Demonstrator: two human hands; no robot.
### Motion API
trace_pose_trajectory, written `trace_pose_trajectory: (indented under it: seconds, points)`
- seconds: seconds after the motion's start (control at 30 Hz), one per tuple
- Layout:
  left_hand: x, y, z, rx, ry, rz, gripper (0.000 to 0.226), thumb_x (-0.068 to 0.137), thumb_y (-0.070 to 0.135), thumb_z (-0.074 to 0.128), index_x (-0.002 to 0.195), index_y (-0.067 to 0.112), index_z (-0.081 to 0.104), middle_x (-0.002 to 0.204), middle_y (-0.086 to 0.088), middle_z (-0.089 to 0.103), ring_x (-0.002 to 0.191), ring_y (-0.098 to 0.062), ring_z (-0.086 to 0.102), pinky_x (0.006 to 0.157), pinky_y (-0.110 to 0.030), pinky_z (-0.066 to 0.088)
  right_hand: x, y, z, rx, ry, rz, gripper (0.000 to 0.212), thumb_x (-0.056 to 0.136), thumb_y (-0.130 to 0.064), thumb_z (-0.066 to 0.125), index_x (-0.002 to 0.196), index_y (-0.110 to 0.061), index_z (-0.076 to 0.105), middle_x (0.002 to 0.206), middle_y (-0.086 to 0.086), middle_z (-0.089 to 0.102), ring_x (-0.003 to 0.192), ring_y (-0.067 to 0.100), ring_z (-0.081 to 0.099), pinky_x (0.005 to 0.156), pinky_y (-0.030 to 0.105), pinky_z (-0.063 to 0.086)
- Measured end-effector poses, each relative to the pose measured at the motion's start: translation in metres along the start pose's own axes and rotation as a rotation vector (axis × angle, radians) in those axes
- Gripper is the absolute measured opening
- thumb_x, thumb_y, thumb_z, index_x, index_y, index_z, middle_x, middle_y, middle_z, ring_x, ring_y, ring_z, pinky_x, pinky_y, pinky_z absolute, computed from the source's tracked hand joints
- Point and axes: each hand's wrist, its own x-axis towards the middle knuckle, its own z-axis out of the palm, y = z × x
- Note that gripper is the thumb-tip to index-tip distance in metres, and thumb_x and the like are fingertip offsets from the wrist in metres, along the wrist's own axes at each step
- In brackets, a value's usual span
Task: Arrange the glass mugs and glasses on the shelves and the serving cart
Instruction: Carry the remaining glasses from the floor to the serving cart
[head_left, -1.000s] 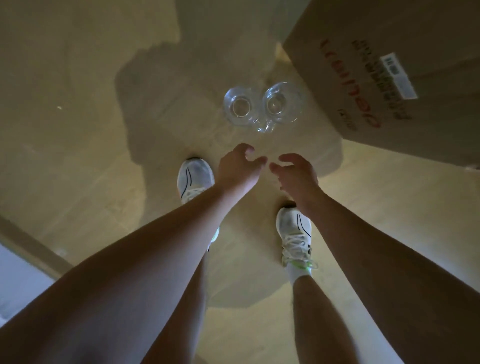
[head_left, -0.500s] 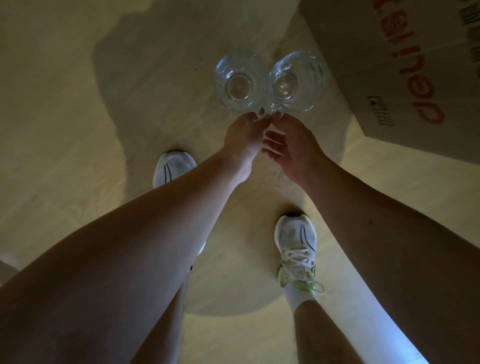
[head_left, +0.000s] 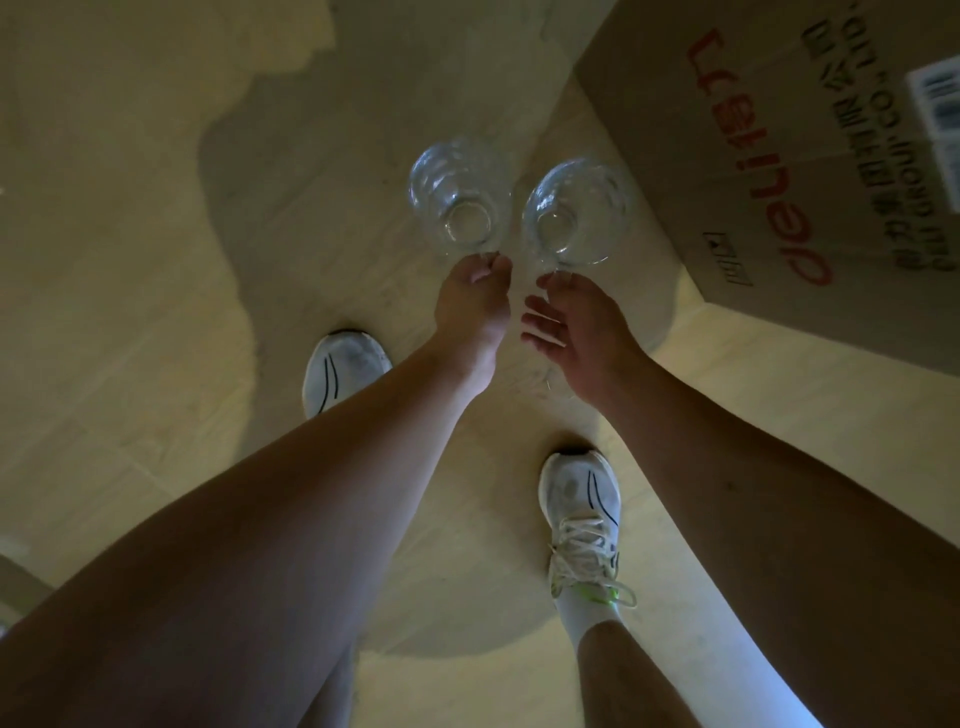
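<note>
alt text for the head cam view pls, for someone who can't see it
Seen from above, a person's left hand and right hand each pinch the handle of a clear glass mug, left mug and right mug, side by side above a pale wooden floor. A printed cardboard box sits at upper right; white sneakers show below.

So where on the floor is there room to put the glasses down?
Bare floor spreads left of the left glass mug and beyond the left shoe. It is crowded on the right, where the right glass mug sits close to the cardboard box.

Pale wood floor; cardboard box right; dim.
</note>
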Motion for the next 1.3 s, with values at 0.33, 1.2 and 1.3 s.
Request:
trace_pose_trajectory:
  seconds: [0.33,1.2,1.3]
  points:
    - [-0.076,0.025,-0.036,-0.066,-0.007,-0.209,0.021,0.101,0.011,0.038,0.104,0.017,0.059,0.099,-0.003,0.06,0.091,-0.024,0.055,0.093,-0.036,0.053,-0.1,-0.024,0.0,0.017,0.06,0.192,0.017,0.104,-0.023,0.047,0.091,-0.013,0.051,0.091,0.016,0.061,0.07,0.023,0.057,0.073,0.037,0.05]
    - [-0.586,0.261,-0.13,-0.092,0.0,0.398,0.015,0.106,0.025,0.05,0.104,0.013,0.058,0.095,0.001,0.059,0.092,-0.021,0.06,0.079,-0.03,0.055,-0.633,-0.219,-0.039,-0.103,-0.099,-0.345,0.03,0.099,-0.039,0.062,0.099,-0.01,0.055,0.078,0.008,0.054,0.068,0.018,0.05,0.055,0.03,0.043]
    - [-0.624,0.287,-0.125,-0.1,-0.064,0.45,0.016,0.106,0.015,0.048,0.095,0.011,0.06,0.093,-0.003,0.056,0.084,-0.022,0.061,0.063,-0.024,0.056,-0.672,-0.242,-0.05,-0.113,-0.105,-0.432,0.033,0.102,-0.042,0.054,0.092,-0.011,0.053,0.076,0.007,0.053,0.066,0.018,0.049,0.055,0.029,0.044]
